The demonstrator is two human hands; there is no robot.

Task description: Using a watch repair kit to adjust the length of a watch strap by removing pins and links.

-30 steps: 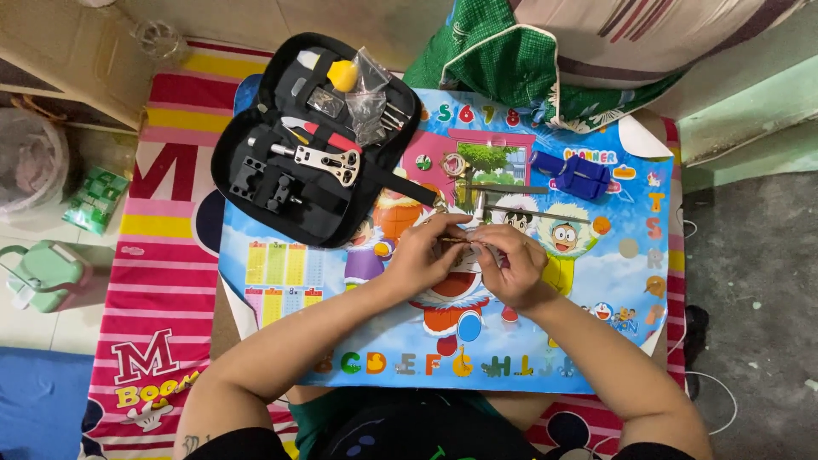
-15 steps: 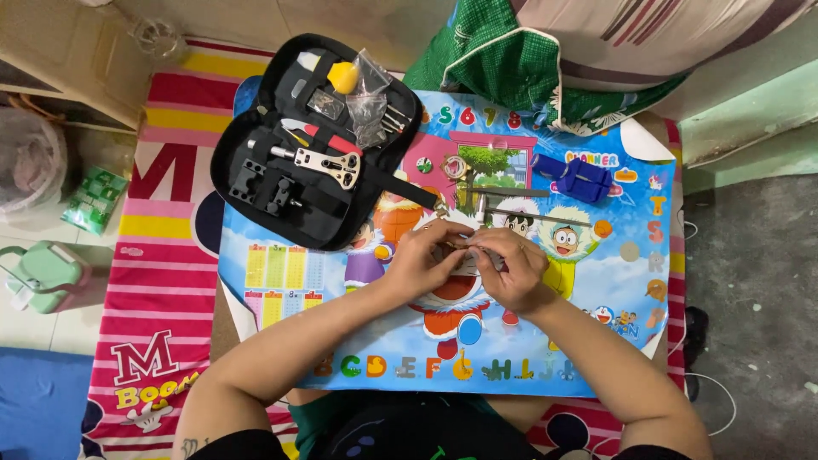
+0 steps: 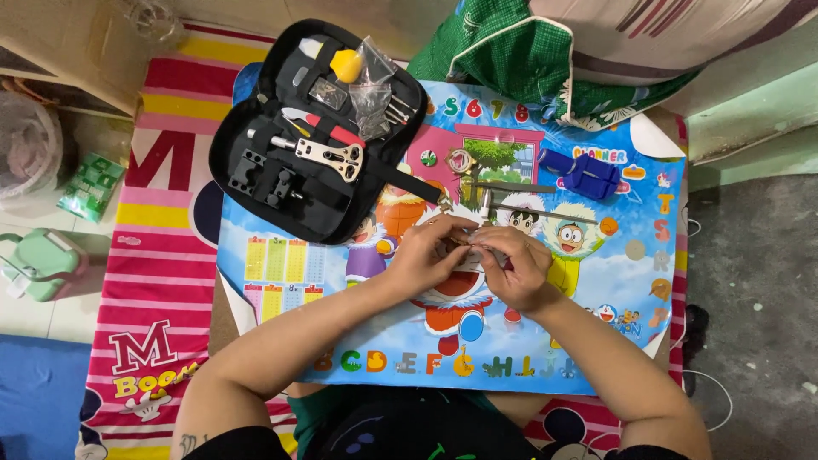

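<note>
A: Nearest to the camera are the two forearms, coming up from the bottom edge and meeting in the middle of the cartoon poster (image 3: 281, 281). What do the hands do there?

B: The left hand (image 3: 426, 254) and the right hand (image 3: 515, 268) are close together, fingertips almost touching. All fingers are curled inward and pressed on one small object (image 3: 469, 244) between them. It is mostly hidden; I cannot tell what it is, only that something thin and metallic shows at the fingertips.

A: Which way does it lie from the fingers?

B: It sits exactly between the two hands, at the far side of the palms, so both hands are equally near. Its long axis seems to run left to right, from one hand to the other, but I am not sure of this.

A: And a little farther?

B: Just beyond the fingertips lie thin metal tools (image 3: 511, 198) across the poster, also left to right. To the right of them is a blue holder block (image 3: 588, 173). To the left, an open black tool case (image 3: 315, 128) with a metal wrench-like tool (image 3: 328, 155) and a yellow cap piece (image 3: 346, 65) inside.

A: Farthest?

B: A green checked cloth (image 3: 503, 51) at the far edge. Under all is a striped mat (image 3: 162, 281).
</note>
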